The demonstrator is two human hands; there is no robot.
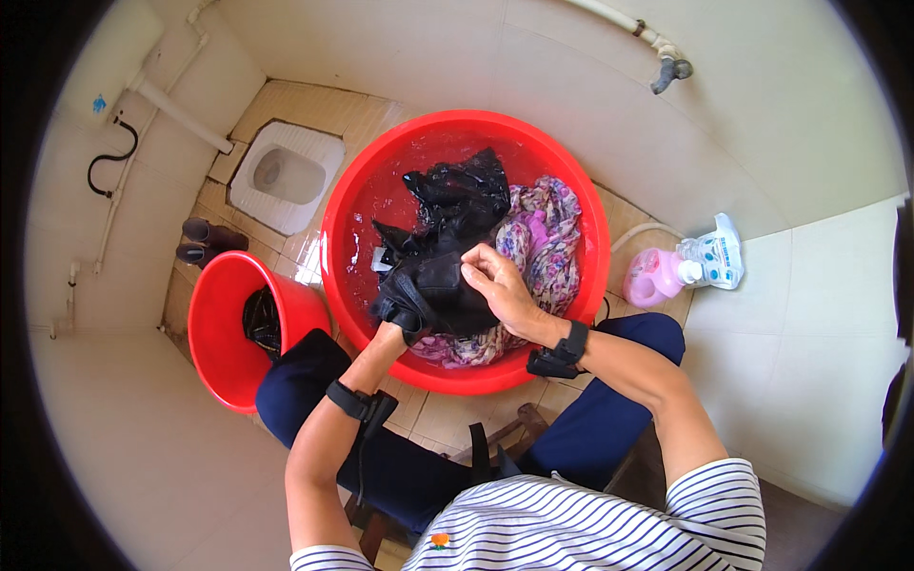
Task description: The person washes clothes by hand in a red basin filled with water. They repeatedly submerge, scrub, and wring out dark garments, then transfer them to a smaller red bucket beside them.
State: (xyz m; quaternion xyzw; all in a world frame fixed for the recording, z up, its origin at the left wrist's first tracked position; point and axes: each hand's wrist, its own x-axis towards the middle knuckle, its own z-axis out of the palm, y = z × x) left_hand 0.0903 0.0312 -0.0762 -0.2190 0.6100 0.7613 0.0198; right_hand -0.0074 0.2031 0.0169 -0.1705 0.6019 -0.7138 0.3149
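A large round red plastic basin [602,235] with water and wet laundry stands before me. My left hand is inside the black garment [443,285] in the basin's near part; the cloth hides its fingers. At that garment's right edge is my right hand [500,285], thumb and forefinger pinched together at the cloth. More black wet fabric [464,193] lies in the water beyond my hands. Along the basin's right side, a white, pink and purple floral cloth [560,243] is bunched, and part of it shows below the black garment.
A red bucket [221,328] with dark cloth stands at left, beside dark boots [207,239]. Behind them is a squat toilet [285,175]. A pink detergent bottle [651,277] and a clear plastic packet [717,253] are at right. A tap [671,71] juts from the wall.
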